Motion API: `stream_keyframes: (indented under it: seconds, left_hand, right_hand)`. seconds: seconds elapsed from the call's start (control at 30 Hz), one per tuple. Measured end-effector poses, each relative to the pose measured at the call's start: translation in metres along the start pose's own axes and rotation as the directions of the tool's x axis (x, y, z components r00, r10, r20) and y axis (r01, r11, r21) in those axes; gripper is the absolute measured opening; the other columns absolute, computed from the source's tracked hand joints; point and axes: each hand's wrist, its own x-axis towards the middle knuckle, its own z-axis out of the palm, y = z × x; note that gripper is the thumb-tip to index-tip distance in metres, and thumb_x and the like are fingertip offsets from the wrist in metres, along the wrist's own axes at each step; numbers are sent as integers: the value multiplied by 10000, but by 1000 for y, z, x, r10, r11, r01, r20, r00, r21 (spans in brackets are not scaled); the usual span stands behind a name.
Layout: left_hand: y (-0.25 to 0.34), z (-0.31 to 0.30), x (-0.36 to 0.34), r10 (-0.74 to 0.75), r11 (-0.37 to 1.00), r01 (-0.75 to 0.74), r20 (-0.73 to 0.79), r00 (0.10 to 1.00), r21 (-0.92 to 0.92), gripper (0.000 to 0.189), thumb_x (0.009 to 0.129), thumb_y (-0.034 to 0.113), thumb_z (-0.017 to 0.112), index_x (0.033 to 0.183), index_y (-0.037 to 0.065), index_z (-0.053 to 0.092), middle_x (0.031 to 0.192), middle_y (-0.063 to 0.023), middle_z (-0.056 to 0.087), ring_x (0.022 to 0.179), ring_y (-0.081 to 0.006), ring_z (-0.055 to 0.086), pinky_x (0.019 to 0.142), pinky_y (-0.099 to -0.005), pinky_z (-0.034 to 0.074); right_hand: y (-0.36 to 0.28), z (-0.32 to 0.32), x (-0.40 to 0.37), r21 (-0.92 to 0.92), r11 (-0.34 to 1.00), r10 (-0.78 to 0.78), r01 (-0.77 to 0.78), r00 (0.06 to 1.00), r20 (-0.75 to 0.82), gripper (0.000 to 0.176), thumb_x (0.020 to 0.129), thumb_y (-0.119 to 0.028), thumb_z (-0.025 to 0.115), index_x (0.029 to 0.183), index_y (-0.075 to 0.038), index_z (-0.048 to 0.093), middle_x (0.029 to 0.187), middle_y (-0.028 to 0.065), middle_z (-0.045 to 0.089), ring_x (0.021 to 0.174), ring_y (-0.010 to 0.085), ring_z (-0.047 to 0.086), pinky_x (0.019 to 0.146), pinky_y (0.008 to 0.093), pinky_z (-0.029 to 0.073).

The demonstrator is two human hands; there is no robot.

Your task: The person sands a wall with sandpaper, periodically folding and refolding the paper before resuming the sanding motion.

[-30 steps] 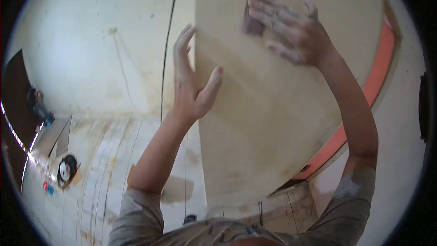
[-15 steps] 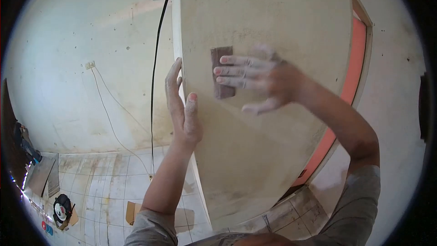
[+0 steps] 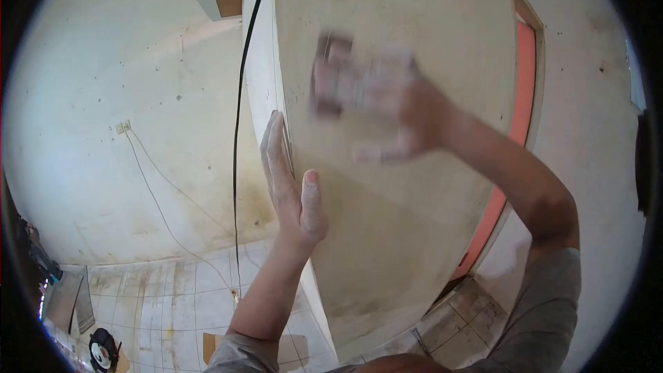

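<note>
My right hand (image 3: pixel 397 100), smeared by motion, presses a dark brown piece of sandpaper (image 3: pixel 324 100) flat against the pale wall (image 3: pixel 387 221). Its fingers lie across the sheet, and the thumb points left below them. White dust coats the fingers. At the wall's left edge, my left hand (image 3: pixel 293 186) rests with its fingers stretched upward and the thumb apart, holding nothing. The fingers lie along the corner, partly on its far side.
A black cable (image 3: pixel 239 97) hangs just left of the wall corner. Farther left, a wall socket (image 3: pixel 123 127) has thin wires running down to the tiled floor (image 3: pixel 162 304). A round black-and-white object (image 3: pixel 102 352) stands at lower left. A pink door (image 3: pixel 521 83) is at right.
My right hand and the sandpaper have moved up the wall. My left hand appears slightly lower and to the right, as the camera view has shifted too.
</note>
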Motion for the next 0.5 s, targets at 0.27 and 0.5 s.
stream_keyframes:
  seconds: [0.27,0.5]
  left_hand:
    - [1,0,-3,66,989,-73,59,996,125,832,1060,501,387,1586,-115,199,1599,-324,288,1504,-446,291,1222,-535,255]
    - [-8,1,-6,74,995,-78,61,995,62,1154,949,844,285,1599,-103,181,1608,-330,259,1501,-467,280,1217,-552,260]
  right_hand:
    - [68,-23,-46,-320,930,219,-180,972,88,743,975,-419,633,1635,-225,353,1698,-7,340,1575,236,283,1173,501,267]
    - [47,-2,-38,-190,932,309,-309,950,-29,803,965,-464,620,1649,-178,308,1718,69,284,1596,266,221,1211,538,174]
